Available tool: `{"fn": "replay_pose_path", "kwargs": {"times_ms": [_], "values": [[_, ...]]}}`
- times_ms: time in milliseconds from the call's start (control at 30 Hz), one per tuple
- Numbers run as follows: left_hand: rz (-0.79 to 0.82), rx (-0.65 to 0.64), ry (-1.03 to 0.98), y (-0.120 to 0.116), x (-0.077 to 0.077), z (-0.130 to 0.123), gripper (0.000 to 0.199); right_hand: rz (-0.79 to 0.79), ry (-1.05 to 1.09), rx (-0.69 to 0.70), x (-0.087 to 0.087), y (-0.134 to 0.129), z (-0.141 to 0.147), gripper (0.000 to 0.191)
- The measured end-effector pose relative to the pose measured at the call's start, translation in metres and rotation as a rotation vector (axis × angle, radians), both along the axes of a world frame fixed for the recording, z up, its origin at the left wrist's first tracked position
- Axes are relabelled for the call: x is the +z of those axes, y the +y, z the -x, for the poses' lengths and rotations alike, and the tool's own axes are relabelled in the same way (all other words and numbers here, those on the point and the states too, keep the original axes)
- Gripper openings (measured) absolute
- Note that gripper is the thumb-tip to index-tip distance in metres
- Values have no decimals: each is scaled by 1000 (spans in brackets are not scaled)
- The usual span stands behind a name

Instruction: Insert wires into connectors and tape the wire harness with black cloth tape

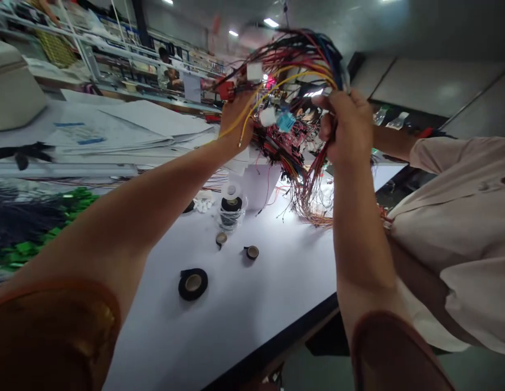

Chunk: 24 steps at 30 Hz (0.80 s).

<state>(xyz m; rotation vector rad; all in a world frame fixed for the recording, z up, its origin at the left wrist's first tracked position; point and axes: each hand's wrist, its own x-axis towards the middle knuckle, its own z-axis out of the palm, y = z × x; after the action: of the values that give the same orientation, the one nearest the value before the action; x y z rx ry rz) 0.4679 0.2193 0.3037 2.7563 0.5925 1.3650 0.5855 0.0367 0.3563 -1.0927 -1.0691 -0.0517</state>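
A wiring harness [295, 51] of red, black, blue and yellow wires arches between my raised hands, well above the white table. My right hand [346, 122] is closed round the thick bundle at its right end. At the left end, my left hand [238, 119] grips the harness beside a red connector [226, 90]; its fingertips are partly hidden by wires. A white connector [267, 117] and a light blue connector [285, 121] dangle between the hands. Thin loose wires [311, 209] trail down behind my right forearm onto the table.
On the white table [236, 315] lie a large black tape roll [193, 283] and two smaller rolls, one black [251, 252]. Stacked rolls [231, 209] stand behind them. Green connectors [32, 244] lie at left, papers [130, 122] farther back. A co-worker in a light shirt [460, 228] stands close at right.
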Motion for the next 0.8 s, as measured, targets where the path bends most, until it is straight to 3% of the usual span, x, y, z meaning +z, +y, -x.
{"fn": "replay_pose_path", "kwargs": {"times_ms": [67,167,267,400,533,633,800], "values": [[-67,-47,-32,-3,0,0,67,-16,28,4,-8,11,1,23],[-281,-282,162,-13,-1,-2,58,88,40,46,-14,25,9,36],[-346,-281,325,-22,-2,-1,48,34,101,93,-2,22,12,46],[-167,-72,274,-21,-1,3,45,-357,272,-30,31,-18,4,30],[80,43,109,-11,-3,-4,46,-381,123,-70,40,-53,-2,27],[157,-10,-58,0,-7,-12,45,-375,44,-20,30,-51,0,23],[162,-216,-230,17,-4,-22,42,-267,3,17,14,-25,6,35]]}}
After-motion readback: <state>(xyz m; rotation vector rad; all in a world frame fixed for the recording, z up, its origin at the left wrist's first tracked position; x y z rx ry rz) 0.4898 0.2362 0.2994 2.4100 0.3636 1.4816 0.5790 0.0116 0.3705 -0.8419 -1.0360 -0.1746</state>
